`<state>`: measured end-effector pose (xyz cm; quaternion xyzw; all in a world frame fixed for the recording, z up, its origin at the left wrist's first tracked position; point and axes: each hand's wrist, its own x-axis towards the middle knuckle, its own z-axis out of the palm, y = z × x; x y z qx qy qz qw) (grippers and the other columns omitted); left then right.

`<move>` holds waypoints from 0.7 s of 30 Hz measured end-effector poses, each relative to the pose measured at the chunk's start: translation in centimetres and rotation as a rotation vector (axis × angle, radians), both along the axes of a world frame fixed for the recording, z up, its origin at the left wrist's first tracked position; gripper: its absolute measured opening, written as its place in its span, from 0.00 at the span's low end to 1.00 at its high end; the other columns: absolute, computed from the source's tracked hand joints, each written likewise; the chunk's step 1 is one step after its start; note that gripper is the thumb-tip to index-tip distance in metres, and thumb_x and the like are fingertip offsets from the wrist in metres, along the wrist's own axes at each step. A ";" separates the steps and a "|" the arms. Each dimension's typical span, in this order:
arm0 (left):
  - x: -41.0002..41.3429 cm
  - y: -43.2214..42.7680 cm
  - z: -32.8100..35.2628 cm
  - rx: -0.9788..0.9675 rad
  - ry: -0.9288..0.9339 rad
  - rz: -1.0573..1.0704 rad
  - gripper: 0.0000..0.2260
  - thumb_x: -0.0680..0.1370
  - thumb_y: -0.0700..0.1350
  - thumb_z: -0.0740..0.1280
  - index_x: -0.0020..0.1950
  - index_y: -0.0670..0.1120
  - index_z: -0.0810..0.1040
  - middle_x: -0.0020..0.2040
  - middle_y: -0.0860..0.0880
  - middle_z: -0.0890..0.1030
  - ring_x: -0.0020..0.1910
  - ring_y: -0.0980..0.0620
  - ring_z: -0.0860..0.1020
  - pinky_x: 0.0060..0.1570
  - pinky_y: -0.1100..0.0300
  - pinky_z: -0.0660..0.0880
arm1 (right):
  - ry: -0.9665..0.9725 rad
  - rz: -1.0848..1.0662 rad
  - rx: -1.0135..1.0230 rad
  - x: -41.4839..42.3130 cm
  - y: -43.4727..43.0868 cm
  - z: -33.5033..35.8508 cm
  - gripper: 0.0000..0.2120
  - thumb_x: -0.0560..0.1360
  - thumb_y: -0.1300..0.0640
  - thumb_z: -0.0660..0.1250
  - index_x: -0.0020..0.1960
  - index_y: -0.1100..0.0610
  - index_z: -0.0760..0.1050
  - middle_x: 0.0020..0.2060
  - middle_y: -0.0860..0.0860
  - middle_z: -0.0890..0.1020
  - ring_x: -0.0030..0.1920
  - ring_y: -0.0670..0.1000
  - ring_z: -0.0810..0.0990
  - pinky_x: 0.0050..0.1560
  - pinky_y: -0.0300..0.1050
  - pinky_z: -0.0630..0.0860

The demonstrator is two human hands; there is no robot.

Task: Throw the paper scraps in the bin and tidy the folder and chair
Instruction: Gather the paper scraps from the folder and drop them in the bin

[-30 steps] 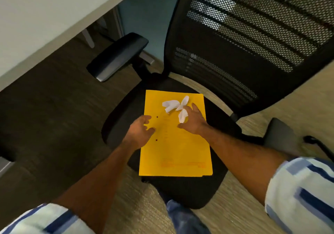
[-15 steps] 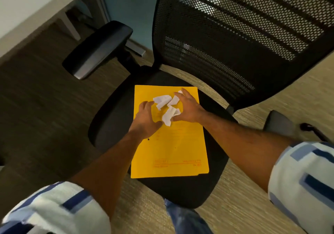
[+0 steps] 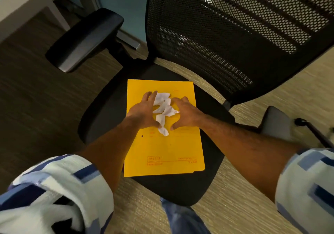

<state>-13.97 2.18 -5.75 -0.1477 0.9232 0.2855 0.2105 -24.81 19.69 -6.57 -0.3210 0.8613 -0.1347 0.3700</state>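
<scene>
A second ago the white crumpled paper scraps (image 3: 163, 111) lay loose on the far half of the bright yellow card folder (image 3: 162, 148), with only the right hand (image 3: 186, 113) touching them and the left hand (image 3: 142, 111) lying flat further left. Now both hands have closed in from either side, and the scraps are bunched into one narrow heap between them, running from the far fingertips down to the thumbs. The hands are cupped with fingers spread, pressing against the heap from left and right but not yet curled shut around it. The folder lies flat on the black padded seat of the mesh-backed office chair (image 3: 180, 188), its near edge close to the seat's front rim. This looks like the gathering step nearly done: the scraps are collected but not lifted. Next the hands must scoop them up without dropping the lowest piece, which pokes out near the thumbs. No bin is in view, and the folder and chair are still untidied
</scene>
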 end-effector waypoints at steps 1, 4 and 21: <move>0.1 0.2 -0.1 -0.021 -0.001 -0.021 0.59 0.61 0.53 0.82 0.80 0.50 0.46 0.80 0.46 0.52 0.67 0.39 0.73 0.52 0.47 0.80 | -0.013 0.009 -0.016 0.7 -0.2 -0.3 0.55 0.56 0.48 0.84 0.74 0.50 0.56 0.64 0.55 0.64 0.61 0.58 0.74 0.53 0.47 0.75; 1.2 1.0 -0.7 -0.049 0.018 -0.051 0.54 0.63 0.51 0.81 0.79 0.51 0.50 0.74 0.44 0.60 0.57 0.38 0.78 0.43 0.49 0.80 | -0.020 -0.007 -0.102 2.7 -0.8 -1.0 0.55 0.55 0.51 0.84 0.74 0.50 0.56 0.61 0.55 0.65 0.57 0.56 0.75 0.51 0.48 0.76; 4.8 1.5 -0.1 0.492 0.234 0.447 0.19 0.77 0.37 0.67 0.68 0.44 0.72 0.55 0.45 0.79 0.49 0.49 0.78 0.38 0.69 0.74 | 0.004 -0.099 -0.380 5.6 -2.1 0.0 0.14 0.68 0.59 0.76 0.52 0.60 0.80 0.47 0.57 0.83 0.47 0.56 0.79 0.46 0.51 0.74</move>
